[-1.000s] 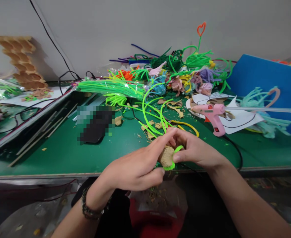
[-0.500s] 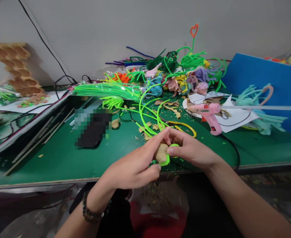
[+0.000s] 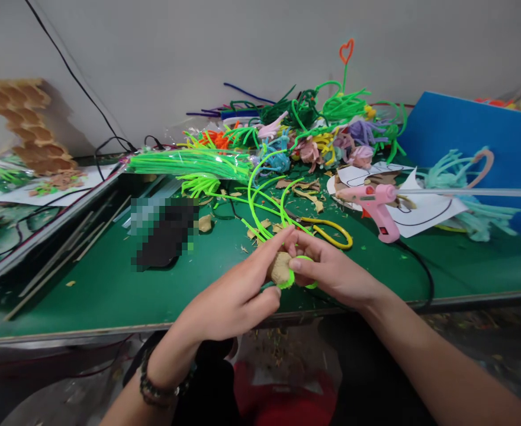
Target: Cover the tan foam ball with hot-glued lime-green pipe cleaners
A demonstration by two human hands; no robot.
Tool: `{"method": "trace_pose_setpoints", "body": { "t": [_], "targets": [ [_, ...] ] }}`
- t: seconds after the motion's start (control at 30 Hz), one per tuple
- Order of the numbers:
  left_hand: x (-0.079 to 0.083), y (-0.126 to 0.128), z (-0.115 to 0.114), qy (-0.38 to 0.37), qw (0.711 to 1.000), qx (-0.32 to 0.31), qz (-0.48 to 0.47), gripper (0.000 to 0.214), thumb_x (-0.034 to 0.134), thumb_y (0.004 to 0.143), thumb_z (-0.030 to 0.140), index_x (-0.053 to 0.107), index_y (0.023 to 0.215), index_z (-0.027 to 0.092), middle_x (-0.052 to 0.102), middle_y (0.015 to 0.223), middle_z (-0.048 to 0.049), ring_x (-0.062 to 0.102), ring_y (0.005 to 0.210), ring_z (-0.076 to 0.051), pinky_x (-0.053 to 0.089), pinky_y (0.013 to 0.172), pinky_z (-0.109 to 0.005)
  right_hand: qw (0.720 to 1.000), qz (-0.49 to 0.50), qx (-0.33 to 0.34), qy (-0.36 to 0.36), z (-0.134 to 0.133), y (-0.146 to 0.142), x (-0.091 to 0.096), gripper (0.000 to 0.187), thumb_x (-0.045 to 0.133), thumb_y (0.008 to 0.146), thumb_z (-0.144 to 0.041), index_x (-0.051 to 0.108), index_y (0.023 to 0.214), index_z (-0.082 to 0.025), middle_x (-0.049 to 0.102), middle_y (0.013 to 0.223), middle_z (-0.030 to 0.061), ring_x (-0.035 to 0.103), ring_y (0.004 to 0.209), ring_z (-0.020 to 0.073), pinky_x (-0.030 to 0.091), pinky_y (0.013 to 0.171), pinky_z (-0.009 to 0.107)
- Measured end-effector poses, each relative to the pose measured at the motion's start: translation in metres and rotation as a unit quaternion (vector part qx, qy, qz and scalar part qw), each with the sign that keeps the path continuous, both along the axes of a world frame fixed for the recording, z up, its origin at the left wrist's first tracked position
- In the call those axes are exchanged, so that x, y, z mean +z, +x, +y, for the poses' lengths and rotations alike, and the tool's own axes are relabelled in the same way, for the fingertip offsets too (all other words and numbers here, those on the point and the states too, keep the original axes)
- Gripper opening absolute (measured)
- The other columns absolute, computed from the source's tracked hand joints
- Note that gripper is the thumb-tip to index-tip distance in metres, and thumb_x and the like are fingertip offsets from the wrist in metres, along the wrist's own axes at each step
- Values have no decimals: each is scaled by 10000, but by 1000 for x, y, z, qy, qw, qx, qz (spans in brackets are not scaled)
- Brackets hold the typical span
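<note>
Over the front of the green table, my left hand is closed around a tan, rough-looking lump. A bright green fuzzy pipe cleaner runs along the lump's lower edge. My right hand pinches the same piece from the right, its thumb on the join between the tan lump and the green. More of the green pipe cleaner shows below the right fingers. The fingertips of both hands meet above the piece and hide part of it. Long green pipe cleaners arch up just behind my hands.
A pink glue gun lies to the right, its cord trailing toward the front edge. Yellow-handled scissors lie behind my right hand. A black phone-like slab is at left. Bagged green pipe cleaners and a blue board stand farther back.
Both hands and the held piece have shifted slightly left. The green pipe cleaner beneath the right fingers shows more. The grip looks much the same, and the view has moved a little.
</note>
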State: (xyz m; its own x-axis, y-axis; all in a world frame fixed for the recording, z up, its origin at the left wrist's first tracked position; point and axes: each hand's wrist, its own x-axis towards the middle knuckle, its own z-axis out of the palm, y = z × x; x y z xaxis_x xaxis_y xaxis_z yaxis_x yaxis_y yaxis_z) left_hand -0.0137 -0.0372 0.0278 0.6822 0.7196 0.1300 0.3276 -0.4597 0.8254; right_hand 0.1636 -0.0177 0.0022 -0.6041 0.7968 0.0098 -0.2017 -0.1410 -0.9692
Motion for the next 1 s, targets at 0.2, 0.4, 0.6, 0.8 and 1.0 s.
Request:
{"method": "trace_pose_setpoints", "body": {
  "t": [0.2,0.4,0.6,0.8,1.0],
  "targets": [
    [0,-5,5,-43,998,37,0,717,370,742,110,152,1425,105,218,1500,-95,223,1365,-242,209,1121,-385,994,-59,-60,74,0,1,5,188,602,785,-316,463,762,-192,413,697,-56,356,585,52,280,498,177],
    [-1,-9,10,-68,994,80,-11,684,371,745,148,206,1408,127,315,1449,-95,288,1325,-260,233,1098,-402,965,-117,-160,172,0,12,12,108,597,751,-238,500,773,-195,471,700,-39,449,601,67,372,532,182],
    [-2,-10,11,-57,988,139,-34,592,396,739,160,287,1321,173,508,1167,-89,524,962,-195,437,849,-338,869,-225,-316,306,-1,26,17,36,525,765,-234,542,740,-214,579,670,-16,539,599,99,418,539,198],
    [-2,-15,8,34,988,149,-29,395,417,722,101,422,1105,197,528,995,-41,509,851,-154,434,700,-247,634,-513,-504,285,-12,68,36,262,463,659,-472,555,606,-233,566,513,17,483,444,160,364,470,290],
    [-2,-20,14,89,990,112,-19,420,435,691,51,436,1080,208,502,1041,-46,493,976,-180,423,816,-276,549,-647,-494,192,8,95,30,470,439,572,-615,490,809,-213,614,755,119,577,736,295,415,590,368]
  ]
}}
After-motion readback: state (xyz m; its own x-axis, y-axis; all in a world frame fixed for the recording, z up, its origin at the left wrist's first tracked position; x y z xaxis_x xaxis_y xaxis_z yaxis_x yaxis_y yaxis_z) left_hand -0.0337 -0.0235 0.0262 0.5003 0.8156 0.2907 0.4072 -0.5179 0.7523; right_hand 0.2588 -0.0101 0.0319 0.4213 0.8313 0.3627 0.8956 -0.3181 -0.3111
